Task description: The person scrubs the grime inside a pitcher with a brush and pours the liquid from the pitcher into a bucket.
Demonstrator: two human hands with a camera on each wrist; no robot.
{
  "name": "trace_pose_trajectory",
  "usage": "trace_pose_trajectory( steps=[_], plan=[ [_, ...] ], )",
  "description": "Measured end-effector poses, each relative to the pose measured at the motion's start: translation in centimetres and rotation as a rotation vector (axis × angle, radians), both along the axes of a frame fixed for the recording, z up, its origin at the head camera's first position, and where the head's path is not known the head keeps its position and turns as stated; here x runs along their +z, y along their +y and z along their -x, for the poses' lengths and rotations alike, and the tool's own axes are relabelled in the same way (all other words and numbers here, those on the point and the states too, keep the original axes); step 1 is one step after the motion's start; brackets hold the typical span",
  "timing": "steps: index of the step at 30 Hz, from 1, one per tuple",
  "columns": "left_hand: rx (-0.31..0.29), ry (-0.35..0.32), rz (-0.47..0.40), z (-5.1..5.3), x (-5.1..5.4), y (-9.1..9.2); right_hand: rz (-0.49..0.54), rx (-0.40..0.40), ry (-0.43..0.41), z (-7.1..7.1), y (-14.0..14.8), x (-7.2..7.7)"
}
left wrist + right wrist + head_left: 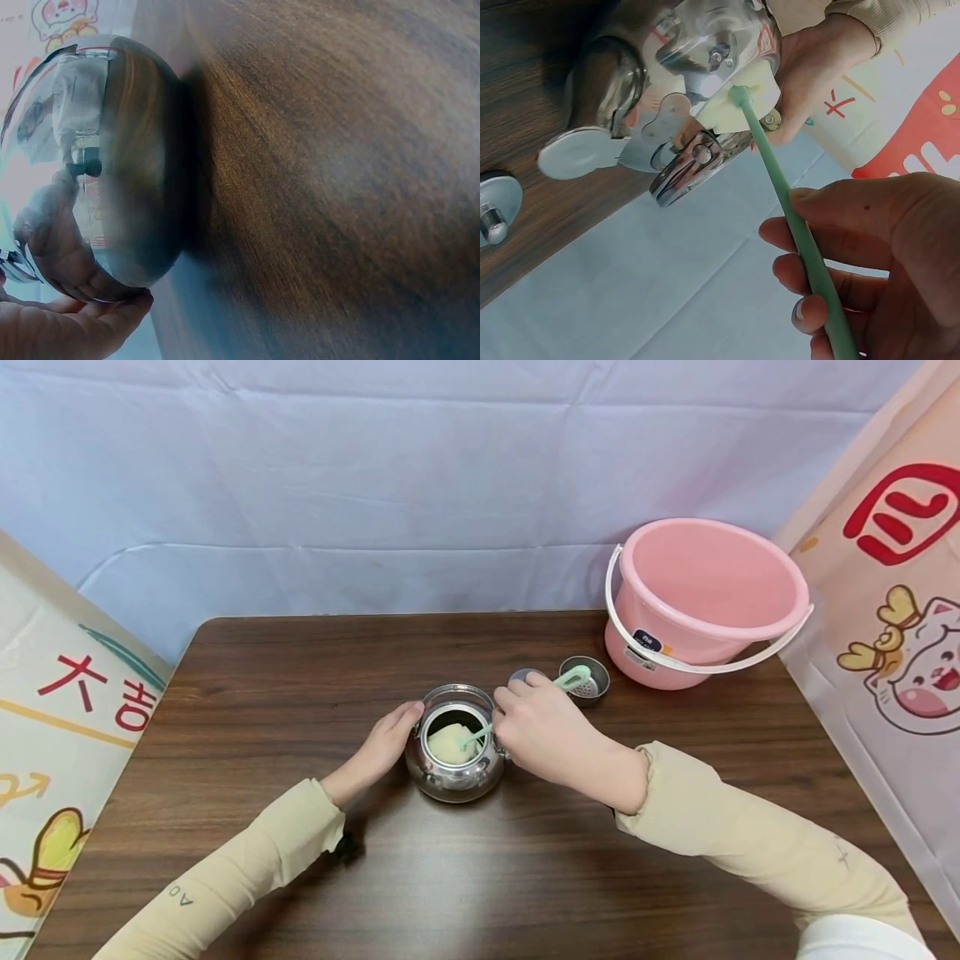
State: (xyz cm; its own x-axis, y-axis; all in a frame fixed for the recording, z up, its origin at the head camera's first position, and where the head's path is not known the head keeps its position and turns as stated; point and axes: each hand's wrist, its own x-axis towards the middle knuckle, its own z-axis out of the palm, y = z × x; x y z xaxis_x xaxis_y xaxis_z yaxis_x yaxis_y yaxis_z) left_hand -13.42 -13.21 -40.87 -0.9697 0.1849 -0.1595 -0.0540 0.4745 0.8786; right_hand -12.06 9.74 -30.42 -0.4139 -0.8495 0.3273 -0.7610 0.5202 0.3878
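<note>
Head view: the steel kettle (450,787) sits mid-way along the table (465,885), a soft-looking sponge (448,743) in its mouth; a pink bucket (693,647) stands far right. Left wrist: the left grip (71,330) lies loosely extended against slick-looking metal. Right wrist: the right grip (915,255) pinches the green handle (784,191), light and stiff, I'd guess, best held mid-shaft.

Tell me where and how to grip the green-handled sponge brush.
Probably best by the slim green handle, between the sponge and the far end, coming from the person's right. The handle slants up out of the kettle toward that side, while the sponge sits in the kettle's opening. The right hand holds it there.
</note>
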Motion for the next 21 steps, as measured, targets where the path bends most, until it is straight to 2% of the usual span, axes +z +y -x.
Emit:
trace_pose_trajectory(
  steps=[10, 17, 21],
  plan=[
    [-0.017, 0.035, -0.018, 0.0, -0.1, 0.0, 0.010, 0.011, 0.013, 0.7, -0.8, -0.2],
    [0.006, 0.001, -0.009, 0.0, -0.1, 0.1, 0.008, -0.006, 0.019, 1.4, -0.8, -0.6],
    [0.006, 0.004, 0.000, -0.1, 0.1, 0.1, 0.016, -0.013, 0.025, 1.7, -0.7, -0.8]
  ],
)
